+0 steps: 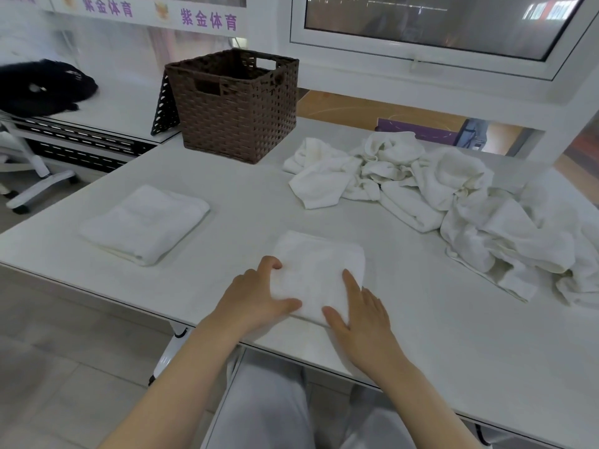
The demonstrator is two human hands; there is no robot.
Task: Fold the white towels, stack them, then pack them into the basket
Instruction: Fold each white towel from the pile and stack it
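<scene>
At the far left I see the folded towel [144,223] already lying flat on the table [421,351], with the brown woven basket [238,105] standing behind it, well apart from my working spot. Moving in, my left hand [259,294] holds the near-left edge of the second folded towel [319,275]: thumb laid along the front edge, fingers curled at the left side. My right hand [359,314] lies on the towel's near-right corner, fingers straight and together, pressing down. This towel sits close to the table's front edge (closer than I like).

My worry: if I lift it toward the first towel with only that left-side grip, the layers may slide open and the fold droop, since terry is limp. Dragging it could rumple the underside or tip it off the edge.

Further right, the heap of unfolded towels [453,196] sprawls wide; pulling one out carelessly may drag its neighbours.
</scene>
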